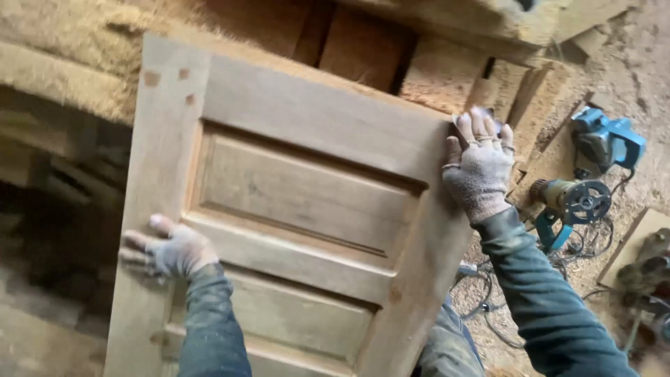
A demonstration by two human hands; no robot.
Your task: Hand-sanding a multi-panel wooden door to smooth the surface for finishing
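A person in worn grey work gloves and dark green sleeves steadies a panelled wooden door [293,209], unfinished and pale, which stands tilted across the middle of the view from the head camera. The left hand [167,250] lies flat against the door's left stile, fingers spread and pointing outward over the edge, pressing on the wood rather than closing round it. The right hand [480,167] is hooked over the door's upper right corner, its fingers curled onto the far edge and the palm against the side of the stile; how firmly it clamps the wood cannot be told, since the fingertips are partly hidden behind the corner. Between the two hands run the door's raised panels, one large recessed panel at the level of the right hand and a second one below the left hand, cut off by the bottom of the picture. Just to the right of the right hand, on a floor thick with sawdust [628,77], lies a router with a round base [574,201], and beyond it, further right and higher, a blue power tool [606,139]. Below the right forearm, dark cables [488,300] trail loosely over the sawdust. Behind the door's top edge, above both hands, rough timber boards [363,42] lean against a dust-coated surface, and to the left of the left hand the scene falls into shadow.
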